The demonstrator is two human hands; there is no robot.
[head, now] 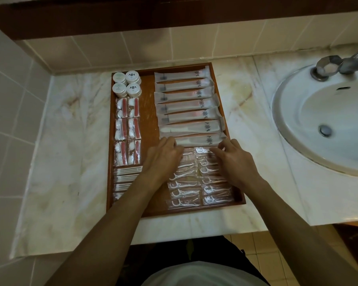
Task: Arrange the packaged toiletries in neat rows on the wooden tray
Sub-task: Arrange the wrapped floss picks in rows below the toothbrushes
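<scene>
Marble bench point(70, 153) seen bearing wooden tray point(148, 112). Toothbrush packets point(186, 106) laid in column at tray's far right; floss pick packets point(186, 182) in two columns nearer. Left hand point(163, 155) and right hand point(234, 159), fingers curled, placed at nearest toothbrush packet point(196, 139); grip state cannot be told.

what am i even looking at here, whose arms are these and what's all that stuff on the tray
There is one picture, taken by a camera worn on a person's head, looking down at their own arms. No machine is involved. A wooden tray sits on a marble counter beside a sink. On the tray lie long white sachets in a column, small round tubs, red-and-white packets, cotton swab packs and clear floss pick packets. The left hand and right hand both rest fingertips at the nearest sachet and the top floss packets, apparently nudging them straight. Whether either pinches anything is hard to tell.
</scene>
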